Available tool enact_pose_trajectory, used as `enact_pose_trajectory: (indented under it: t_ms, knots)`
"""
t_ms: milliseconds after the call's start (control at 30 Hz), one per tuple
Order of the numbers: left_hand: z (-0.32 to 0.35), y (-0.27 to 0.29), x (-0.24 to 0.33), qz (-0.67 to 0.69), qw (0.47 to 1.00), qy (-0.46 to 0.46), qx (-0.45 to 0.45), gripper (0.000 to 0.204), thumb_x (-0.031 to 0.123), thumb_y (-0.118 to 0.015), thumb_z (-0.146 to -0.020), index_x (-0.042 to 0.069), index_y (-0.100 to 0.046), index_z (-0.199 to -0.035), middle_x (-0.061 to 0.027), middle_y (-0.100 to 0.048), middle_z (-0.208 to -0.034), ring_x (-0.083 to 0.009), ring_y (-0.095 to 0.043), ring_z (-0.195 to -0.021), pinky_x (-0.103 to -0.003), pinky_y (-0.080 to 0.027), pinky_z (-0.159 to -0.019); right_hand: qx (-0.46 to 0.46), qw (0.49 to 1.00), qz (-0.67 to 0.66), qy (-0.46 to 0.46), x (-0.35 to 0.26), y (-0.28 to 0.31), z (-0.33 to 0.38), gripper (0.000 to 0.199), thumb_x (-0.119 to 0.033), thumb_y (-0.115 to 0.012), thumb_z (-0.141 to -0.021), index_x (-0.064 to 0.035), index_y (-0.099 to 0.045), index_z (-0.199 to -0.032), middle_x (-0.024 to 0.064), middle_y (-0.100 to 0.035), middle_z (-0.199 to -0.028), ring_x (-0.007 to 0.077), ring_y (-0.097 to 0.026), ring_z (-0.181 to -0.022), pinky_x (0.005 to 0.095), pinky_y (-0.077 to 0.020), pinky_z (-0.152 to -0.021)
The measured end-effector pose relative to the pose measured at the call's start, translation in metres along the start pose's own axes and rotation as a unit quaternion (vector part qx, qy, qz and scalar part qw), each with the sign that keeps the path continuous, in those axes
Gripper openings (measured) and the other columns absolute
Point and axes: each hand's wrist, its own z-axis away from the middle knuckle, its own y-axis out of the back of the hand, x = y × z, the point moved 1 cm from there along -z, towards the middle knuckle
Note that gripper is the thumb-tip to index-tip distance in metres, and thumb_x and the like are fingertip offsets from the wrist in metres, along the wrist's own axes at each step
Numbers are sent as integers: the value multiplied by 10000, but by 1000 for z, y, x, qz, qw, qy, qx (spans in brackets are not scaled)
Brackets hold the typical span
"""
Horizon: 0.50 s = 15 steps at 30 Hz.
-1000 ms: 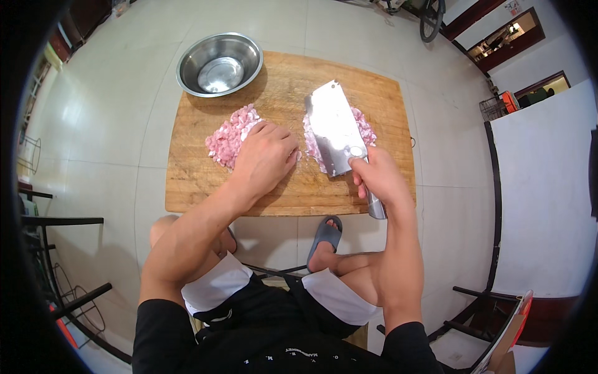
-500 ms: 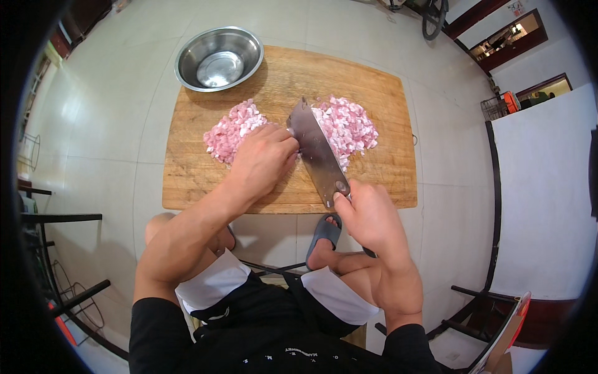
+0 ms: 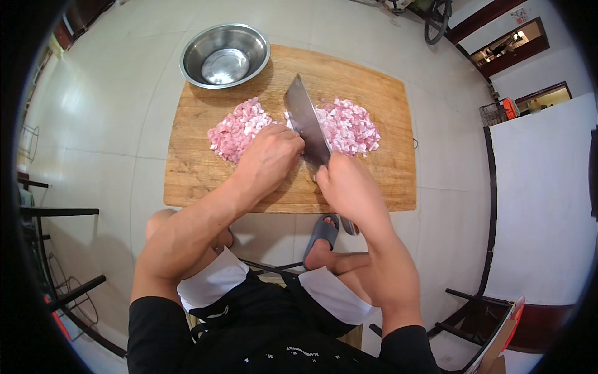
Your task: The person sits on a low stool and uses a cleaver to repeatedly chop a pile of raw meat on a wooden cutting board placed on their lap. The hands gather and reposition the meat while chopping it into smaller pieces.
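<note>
On a wooden cutting board (image 3: 205, 181) lie two heaps of diced raw meat. The left heap (image 3: 233, 134) is pink and white; the right heap (image 3: 349, 128) is scattered wider. My right hand (image 3: 352, 184) grips a broad-bladed cleaver (image 3: 309, 121), its blade tilted between the heaps and its tip pointing away from me. Close against the blade's left side, my left hand (image 3: 274, 156) has curled fingers pressed down on meat. Bits of that meat show beside the blade, but the fingers hide most of it.
A steel bowl (image 3: 225, 57), with nothing in it, stands at the board's far left corner. My knees and a grey slipper (image 3: 322, 237) are below the near edge. Black metal bars (image 3: 62, 212) jut in at the left, and a white panel (image 3: 542, 199) stands right.
My right hand and the cleaver have moved away from me and slightly left, with the blade turned steeper. The left hand stays almost in place beside the blade.
</note>
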Motion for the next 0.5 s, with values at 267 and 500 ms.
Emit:
enact_pose_trajectory:
  t_ms: [267, 500]
  knots:
    - [4, -1, 3, 3, 1000, 2, 9, 111, 83, -763, -839, 21, -686, -890, -172, -678, -1012, -390, -662, -1035, -496, -547, -968, 38, 999, 20, -19, -24, 0, -17, 283, -208, -673, -1009, 63, -757, -1014, 332, -776, -991, 523, -764, -989, 597, -612, -887]
    - [-1, -1, 6, -88, 987, 64, 122, 383, 162, -837, -843, -22, -658, -1126, -209, -621, -1269, -416, -618, -1185, -477, -537, -1040, 17, 1000, 18, -2, -10, 2, 1, 304, -198, -649, -1014, 88, -734, -959, 371, -746, -939, 551, -746, -932, 626, -590, -855]
